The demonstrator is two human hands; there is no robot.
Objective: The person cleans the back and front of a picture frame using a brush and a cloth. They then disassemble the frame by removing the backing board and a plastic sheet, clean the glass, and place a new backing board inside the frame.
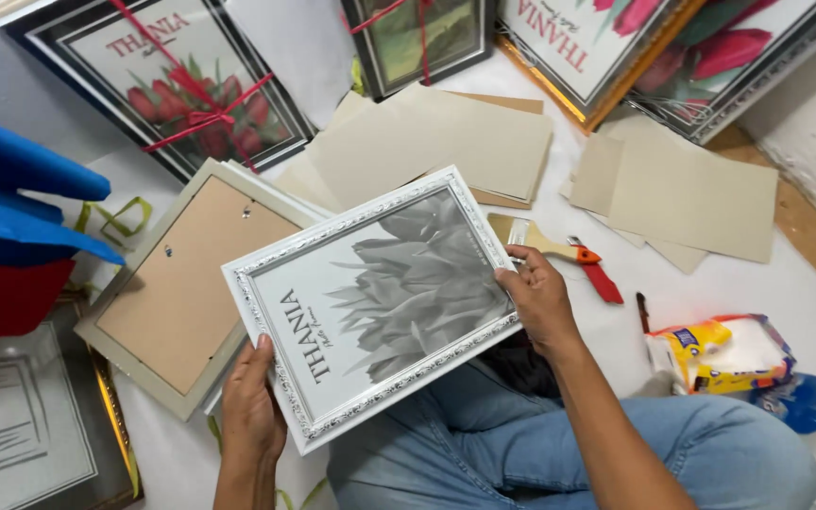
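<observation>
The white picture frame (375, 302) sits face up over the person's lap, held between both hands. The left hand (252, 406) closes on the near bottom edge, thumb on top; the right hand (538, 297) curls around the far side edge, fingers behind. For a steady hold, grip the moulding only and keep fingertips off the glass. A paintbrush (545, 244) lies just beyond the right hand; an upturned frame (177, 283) rests left of the left hand.
</observation>
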